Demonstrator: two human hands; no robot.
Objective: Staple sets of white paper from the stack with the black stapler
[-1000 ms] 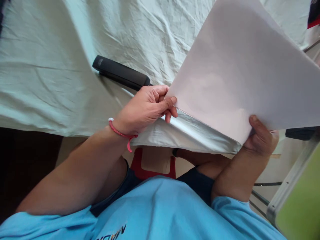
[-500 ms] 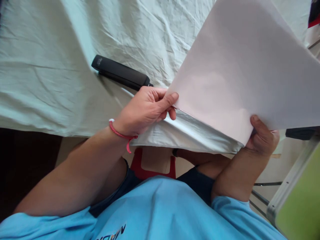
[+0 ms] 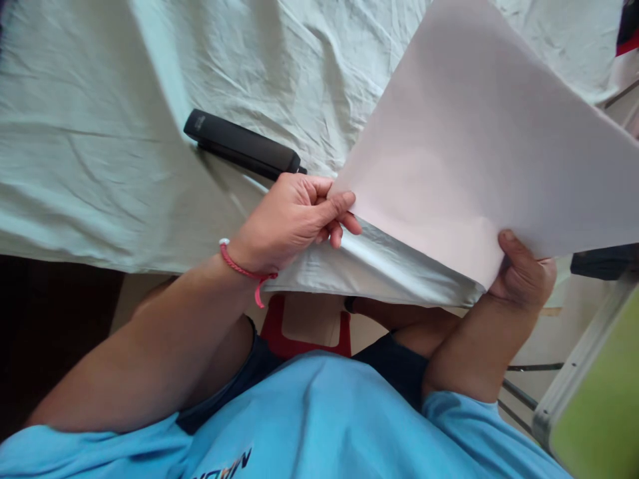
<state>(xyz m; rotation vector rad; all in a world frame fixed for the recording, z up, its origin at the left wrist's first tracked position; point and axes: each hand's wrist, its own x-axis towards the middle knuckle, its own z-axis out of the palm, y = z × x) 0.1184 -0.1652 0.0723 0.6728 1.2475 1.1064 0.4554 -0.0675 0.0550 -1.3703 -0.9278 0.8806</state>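
Observation:
Blank white paper [image 3: 464,140] is raised over the cloth, tilted, its lower edge facing me. Whether it is one sheet or several I cannot tell. My left hand [image 3: 304,209] pinches its left corner, thumb on top and fingers beneath. At the lower right edge, my right hand [image 3: 526,273] grips the paper with the thumb on top; its other fingers are hidden underneath. Just beyond my left hand lies a black stapler [image 3: 244,143] on the cloth, its near end close to my fingers.
A wrinkled pale cloth [image 3: 90,133] covers the table, its edge hanging towards my lap. At the right stands a green board with a metal frame [image 3: 594,379]. Below the table edge is a red stool [image 3: 304,332].
The paper's far edge has shifted slightly left and down. The fingers of my left hand under the corner have spread a little; my right hand has barely moved.

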